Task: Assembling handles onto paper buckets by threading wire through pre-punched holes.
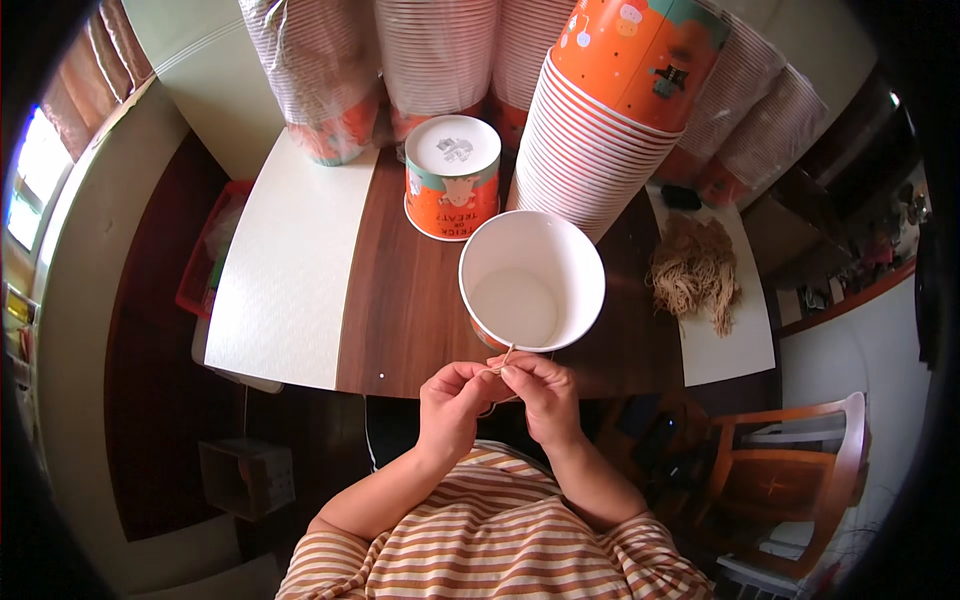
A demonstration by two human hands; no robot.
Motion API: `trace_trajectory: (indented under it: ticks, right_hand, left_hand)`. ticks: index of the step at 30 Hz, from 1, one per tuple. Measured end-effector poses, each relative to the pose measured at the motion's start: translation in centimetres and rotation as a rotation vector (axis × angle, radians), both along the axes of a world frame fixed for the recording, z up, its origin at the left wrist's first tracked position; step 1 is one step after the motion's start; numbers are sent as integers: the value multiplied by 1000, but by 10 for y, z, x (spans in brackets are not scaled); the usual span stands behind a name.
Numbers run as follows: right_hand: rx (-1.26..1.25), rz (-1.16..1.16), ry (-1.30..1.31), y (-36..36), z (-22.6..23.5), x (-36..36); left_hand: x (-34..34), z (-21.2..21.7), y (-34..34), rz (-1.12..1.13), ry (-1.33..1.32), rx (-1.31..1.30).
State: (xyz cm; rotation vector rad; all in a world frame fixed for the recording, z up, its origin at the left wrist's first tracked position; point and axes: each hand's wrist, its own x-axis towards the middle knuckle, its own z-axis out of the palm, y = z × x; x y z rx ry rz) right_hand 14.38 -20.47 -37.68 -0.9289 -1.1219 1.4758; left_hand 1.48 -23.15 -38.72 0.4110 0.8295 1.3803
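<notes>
A white-lined paper bucket [550, 275] stands upright at the table's near edge, its mouth facing up. Just in front of its near rim, my left hand [449, 408] and my right hand [546, 398] meet, fingers pinched together. Between the fingertips runs a thin tan cord [512, 350], its short end sticking up by the rim. Whether the cord passes through the bucket wall is hidden. Behind it and to the left, an orange and green paper bucket [452, 205] rests upside down, white base up.
A tall leaning stack of nested paper buckets [600, 145] rises behind. Plastic-wrapped bucket stacks [437, 55] line the back. A heap of tan cords [695, 265] lies on the right side of the table [385, 300]. A wooden chair [790, 475] stands at lower right.
</notes>
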Motion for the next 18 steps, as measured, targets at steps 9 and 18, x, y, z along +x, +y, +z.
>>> trace_trajectory:
  ticks: [9, 18]
  right_hand:
    - [-313, 82, 336, 2, -9, 4]
    - [-385, 75, 376, 0, -5, 1]
  left_hand:
    - [3, -5, 3, 20, 41, 75]
    - [7, -3, -1, 204, 612, 345]
